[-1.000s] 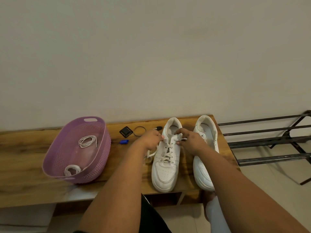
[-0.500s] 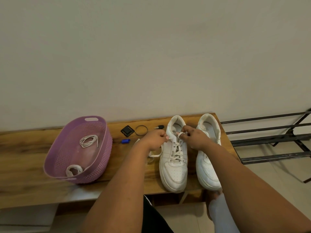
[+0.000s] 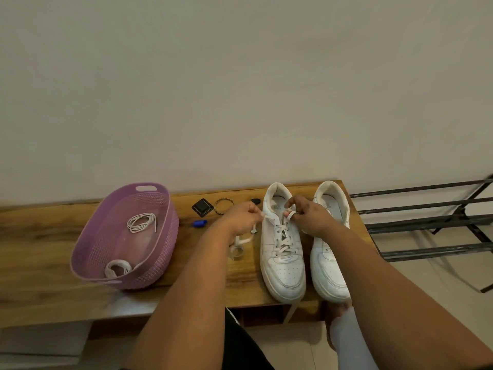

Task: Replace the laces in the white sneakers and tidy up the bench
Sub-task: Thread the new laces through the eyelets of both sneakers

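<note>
Over the laced white leather sneaker (image 3: pixel 283 249) on the wooden bench (image 3: pixel 40 236), the left hand (image 3: pixel 241 218) pinches one end of the flat white lace (image 3: pixel 246 237), whose slack loops down beside the shoe. The right hand (image 3: pixel 306 214) has the other lace end wrapped round a finger at the top eyelets. Its unlaced twin sneaker (image 3: pixel 330 247) stands just beside it on the right. Well to the left, a purple woven plastic basket (image 3: pixel 160 249) holds two coiled white laces (image 3: pixel 141 222).
</note>
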